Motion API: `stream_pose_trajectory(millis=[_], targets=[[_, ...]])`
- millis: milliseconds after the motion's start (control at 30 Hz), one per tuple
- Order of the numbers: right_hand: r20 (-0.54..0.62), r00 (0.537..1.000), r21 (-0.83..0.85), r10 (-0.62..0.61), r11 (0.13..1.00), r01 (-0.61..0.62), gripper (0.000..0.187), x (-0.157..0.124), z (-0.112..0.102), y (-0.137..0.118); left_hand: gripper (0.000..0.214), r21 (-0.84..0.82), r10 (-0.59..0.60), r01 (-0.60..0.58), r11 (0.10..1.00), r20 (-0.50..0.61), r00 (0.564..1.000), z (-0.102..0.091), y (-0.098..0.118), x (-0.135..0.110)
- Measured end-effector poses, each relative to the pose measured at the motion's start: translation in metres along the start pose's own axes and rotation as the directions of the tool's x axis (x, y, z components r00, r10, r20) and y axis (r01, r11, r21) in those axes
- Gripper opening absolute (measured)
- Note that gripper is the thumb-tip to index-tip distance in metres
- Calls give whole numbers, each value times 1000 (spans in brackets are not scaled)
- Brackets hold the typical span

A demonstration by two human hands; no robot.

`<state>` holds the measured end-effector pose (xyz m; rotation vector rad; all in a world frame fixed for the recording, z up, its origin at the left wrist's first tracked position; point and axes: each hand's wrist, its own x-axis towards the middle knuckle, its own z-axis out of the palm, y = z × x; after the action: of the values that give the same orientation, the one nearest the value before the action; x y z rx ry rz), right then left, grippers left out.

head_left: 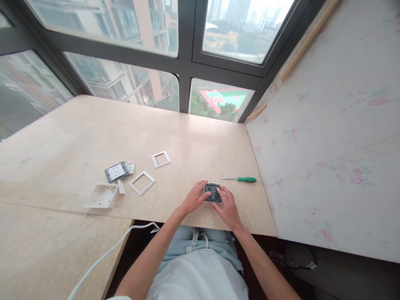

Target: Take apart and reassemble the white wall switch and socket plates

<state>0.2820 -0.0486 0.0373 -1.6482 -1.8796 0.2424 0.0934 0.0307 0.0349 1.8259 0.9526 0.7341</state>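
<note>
Closest in, a white cable [103,258] runs from the lower left up to the near edge of the plywood surface [78,137], beside the person's lap.

Just past that edge, both hands meet on a grey switch module [213,193], which lies flat on the surface near its front right part, dark ribbed side up. The left hand [194,200] comes in from the left, and its grip is narrow: the fingers curl round the module's left and far edges. The right hand [228,209] comes in from the right. Its grip is also on the module, the thumb lying along the right side and the fingers tucked against the near corner. How firmly either one presses cannot be told.

Just beyond the right hand, a green-handled screwdriver [246,179] lies on the surface, its shaft pointing left, apart from the module.

Well to the left sits a white back box [101,196], open side up, with a small white clip [121,187] at its right corner. A white square frame [142,183] lies next to that. Behind them rests a grey socket module [116,172], white face up, and a small white piece [131,168] just beside it. A second white frame [161,159] lies farther back.

At the far edge stand dark-framed windows [184,62], and a flower-patterned panel [328,137] leans along the right.
</note>
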Motion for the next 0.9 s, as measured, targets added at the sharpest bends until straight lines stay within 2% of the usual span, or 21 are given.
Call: stream_pose_trajectory(millis=[100, 267, 467, 567, 733, 833, 900], targets=[[7, 999, -7, -34, 999, 34, 47, -3, 1, 0, 50, -3, -27, 27, 1000, -18, 999, 3, -3, 2], [17, 999, -3, -48, 999, 49, 47, -1, -1, 3, 48, 0, -26, 26, 1000, -25, 999, 4, -7, -1], [134, 990, 107, 31, 993, -46, 44, 23, -17, 14, 75, 97, 27, -30, 995, 28, 999, 3, -9, -9], [177, 984, 172, 33, 983, -64, 45, 43, -20, 13, 79, 118, 37, -38, 992, 13, 999, 4, -11, -12], [194, 981, 272, 24, 959, -77, 38, 88, -7, -17, 83, 95, 41, -40, 995, -10, 999, 4, -10, -14], [243, 967, 311, -76, 950, -4, 34, 119, 13, -50, 78, 98, 24, -24, 995, -3, 1000, 3, -8, -13], [292, 942, 328, -167, 942, 66, 33, 139, 31, -77, 74, 94, -8, 6, 996, 19, 1000, 2, -7, -12]])
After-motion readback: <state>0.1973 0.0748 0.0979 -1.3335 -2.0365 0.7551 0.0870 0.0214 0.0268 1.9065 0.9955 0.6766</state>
